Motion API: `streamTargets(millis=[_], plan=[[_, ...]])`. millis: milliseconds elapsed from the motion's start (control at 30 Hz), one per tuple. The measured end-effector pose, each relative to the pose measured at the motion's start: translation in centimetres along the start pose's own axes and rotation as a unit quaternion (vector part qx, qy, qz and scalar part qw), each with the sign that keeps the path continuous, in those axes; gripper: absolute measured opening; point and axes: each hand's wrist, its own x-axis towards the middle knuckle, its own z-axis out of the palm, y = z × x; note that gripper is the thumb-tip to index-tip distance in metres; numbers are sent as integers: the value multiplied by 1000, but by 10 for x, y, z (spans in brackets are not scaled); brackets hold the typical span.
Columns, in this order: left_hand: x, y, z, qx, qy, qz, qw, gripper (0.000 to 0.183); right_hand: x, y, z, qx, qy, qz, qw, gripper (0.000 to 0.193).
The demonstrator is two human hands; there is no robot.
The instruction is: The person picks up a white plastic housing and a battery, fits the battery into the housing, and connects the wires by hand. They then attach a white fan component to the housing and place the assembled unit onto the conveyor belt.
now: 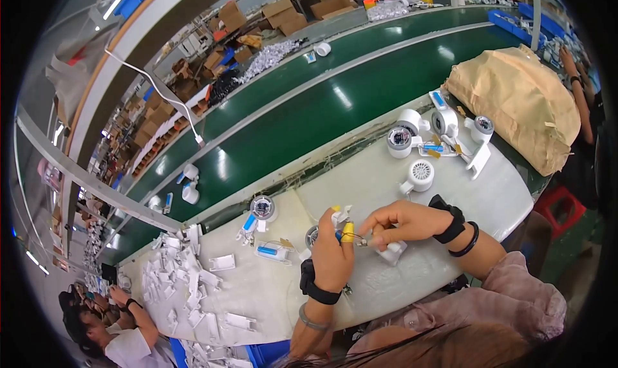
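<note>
My left hand is closed around a small wired fan assembly, of which a yellow piece and a bit of blue show beside the fingers. Thin wires run from it toward my right hand, whose thumb and fingers pinch together at the wire ends. What exactly sits between those fingertips is too small to make out. Below the right hand, a white plastic part is partly hidden. A round fan head shows in part behind my left hand. Left of it lies a white handle shell with a blue battery.
White shells pile up at the table's left. Several fan heads lie at the right, before a brown paper bag. Beyond the table's far edge runs a green conveyor belt. A co-worker sits at the lower left.
</note>
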Motion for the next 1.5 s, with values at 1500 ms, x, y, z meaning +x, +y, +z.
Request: streamTargets(millis=[1500], plan=[[-8, 6, 9, -422, -119, -87, 894, 36, 10, 30, 20, -503, 292, -357, 731, 25]])
